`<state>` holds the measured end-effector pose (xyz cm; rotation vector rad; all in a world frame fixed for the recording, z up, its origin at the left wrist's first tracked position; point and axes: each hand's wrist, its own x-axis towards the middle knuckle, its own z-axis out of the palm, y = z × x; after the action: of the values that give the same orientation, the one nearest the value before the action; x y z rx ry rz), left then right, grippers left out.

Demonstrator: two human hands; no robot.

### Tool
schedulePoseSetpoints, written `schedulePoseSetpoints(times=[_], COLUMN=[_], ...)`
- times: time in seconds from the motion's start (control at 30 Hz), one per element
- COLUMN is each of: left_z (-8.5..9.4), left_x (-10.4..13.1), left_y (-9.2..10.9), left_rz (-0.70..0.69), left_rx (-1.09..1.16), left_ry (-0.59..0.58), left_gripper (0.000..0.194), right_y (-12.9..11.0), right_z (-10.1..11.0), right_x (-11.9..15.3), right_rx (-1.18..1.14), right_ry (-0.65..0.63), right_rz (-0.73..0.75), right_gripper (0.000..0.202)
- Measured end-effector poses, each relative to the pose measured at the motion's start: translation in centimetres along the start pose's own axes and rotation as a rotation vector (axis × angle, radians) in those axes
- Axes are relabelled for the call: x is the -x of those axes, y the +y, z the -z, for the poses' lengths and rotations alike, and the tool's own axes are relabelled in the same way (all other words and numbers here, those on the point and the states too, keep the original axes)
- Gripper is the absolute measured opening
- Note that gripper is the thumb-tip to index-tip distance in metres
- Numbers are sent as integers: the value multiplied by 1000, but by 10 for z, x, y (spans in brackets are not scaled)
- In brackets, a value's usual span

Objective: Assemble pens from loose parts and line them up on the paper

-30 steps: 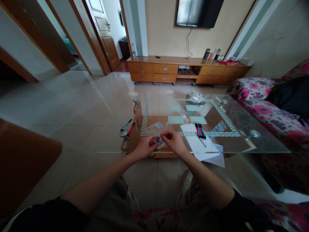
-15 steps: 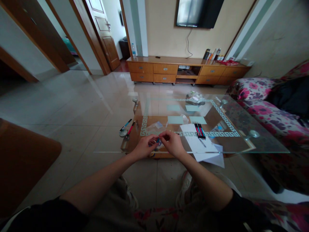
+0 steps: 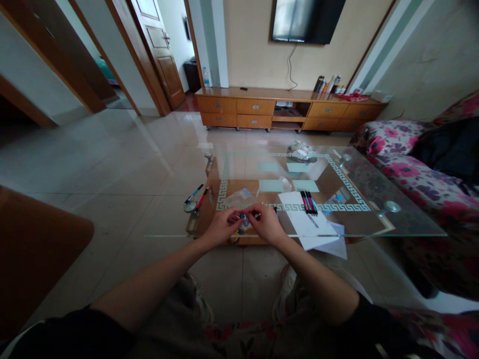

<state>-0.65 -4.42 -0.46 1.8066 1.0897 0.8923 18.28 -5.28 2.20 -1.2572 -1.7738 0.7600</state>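
Over the near edge of the glass table, my left hand (image 3: 223, 227) is closed, its thumb and fingers pinching a small blue piece (image 3: 242, 216), perhaps part of a pen. My right hand (image 3: 265, 222) meets it from the right, fingertips pinched together close to the blue piece. What the right fingers hold is too small to make out. A dark tip (image 3: 276, 209) shows just behind the right hand; whether it is held I cannot tell. Several black, red and blue pens (image 3: 309, 203) lie side by side on white paper (image 3: 295, 219), right of my hands.
A silvery pen-like item (image 3: 312, 221) lies below the row of pens. Left on the glass table (image 3: 411, 219) are a blue pen (image 3: 193, 193) and a red pen (image 3: 202, 199). Clear plastic wrapping (image 3: 239, 197) lies beyond my hands. A bag-like bundle (image 3: 301, 150) sits at the far side.
Both hands have shifted slightly to the left, with the right fingertips now closer to the blue piece. The dark tip behind the right hand shows more clearly. The pens on the paper stay put.
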Motion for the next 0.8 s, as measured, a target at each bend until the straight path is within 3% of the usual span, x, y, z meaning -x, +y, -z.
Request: schedulePoseSetpoints(times=[0.23,0.37,0.53,0.63,0.8], left_z=[1,3,5,5,3], left_x=[1,1,1,1,-1], left_y=[-1,0,0,2,2], left_rz=[-5,2,-9,-10,4], left_rx=[-10,-8,-44,-50,-53], left_ry=[47,76,60,64,69], left_gripper=[37,44,33,33,33], right_y=[15,37,56,58,54], right_z=[25,53,80,85,80], right_x=[-16,-22,-15,-12,-13], right_rx=[38,295,718,796,844], right_ry=[-14,-101,-223,-279,-263], right_rz=[-99,-200,-296,-348,-370], right_gripper=[18,25,35,35,36])
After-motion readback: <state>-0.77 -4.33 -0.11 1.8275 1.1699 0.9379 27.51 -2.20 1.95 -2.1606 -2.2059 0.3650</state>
